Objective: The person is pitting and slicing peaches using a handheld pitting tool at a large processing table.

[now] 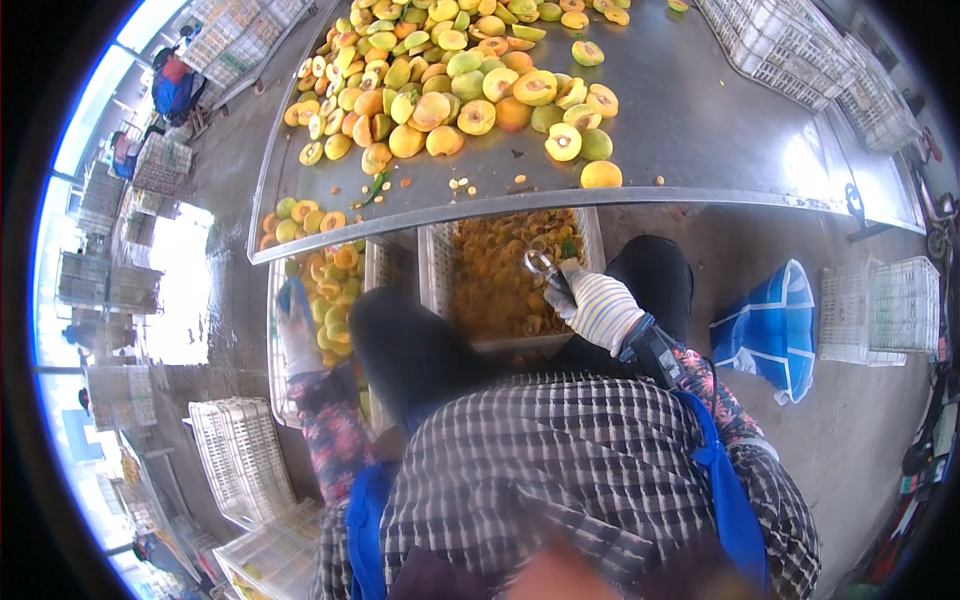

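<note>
My right hand (602, 308), in a striped work glove, is closed around a metal hand tool (540, 264) with a rounded, loop-like end. It hangs over a white crate (436, 268) of pits and scraps (500, 270) below the table edge. My left hand (297, 325), gloved with a bluish fingertip area, is at the left side of another white crate (279, 388) that holds halved yellow fruit (335, 290). Motion blur hides its fingers and whatever they might hold. A heap of halved peach-like fruit (430, 110) lies on the metal table (700, 130) in front of me.
Small pits lie along the table's raised front rim (640, 203). A blue bag-like container (770, 330) and white crates (880, 310) stand at the right. Stacked crates (240, 455) are at lower left, more crates (780, 50) at the table's far right. Other people (175, 85) are far left.
</note>
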Demonstrator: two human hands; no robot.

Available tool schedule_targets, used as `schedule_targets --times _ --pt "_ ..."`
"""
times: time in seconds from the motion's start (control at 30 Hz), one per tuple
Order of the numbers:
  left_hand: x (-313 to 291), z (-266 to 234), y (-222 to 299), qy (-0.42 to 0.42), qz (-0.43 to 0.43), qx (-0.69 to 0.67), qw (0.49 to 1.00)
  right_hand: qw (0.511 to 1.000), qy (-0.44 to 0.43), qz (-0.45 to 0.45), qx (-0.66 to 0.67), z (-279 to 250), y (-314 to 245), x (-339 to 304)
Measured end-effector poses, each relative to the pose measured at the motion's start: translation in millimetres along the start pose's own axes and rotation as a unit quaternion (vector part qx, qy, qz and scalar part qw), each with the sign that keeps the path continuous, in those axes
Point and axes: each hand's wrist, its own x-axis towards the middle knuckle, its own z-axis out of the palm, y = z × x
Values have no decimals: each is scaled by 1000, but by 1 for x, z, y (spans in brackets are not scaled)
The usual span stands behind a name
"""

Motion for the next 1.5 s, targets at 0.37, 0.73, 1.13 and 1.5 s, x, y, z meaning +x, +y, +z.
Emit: schedule_targets --times 0.37,0.73,1.13,1.5 --pt "144 9 276 -119 146 -309 932 992 40 -33 111 -6 11 -9" --pt "182 62 391 -271 46 -268 923 946 129 -65 290 7 39 -16" --pt "97 12 285 -118 -287 -915 257 888 82 -70 447 0 14 -1" --pt "55 -17 276 -55 -69 -882 462 967 164 -193 18 -18 -53 24"
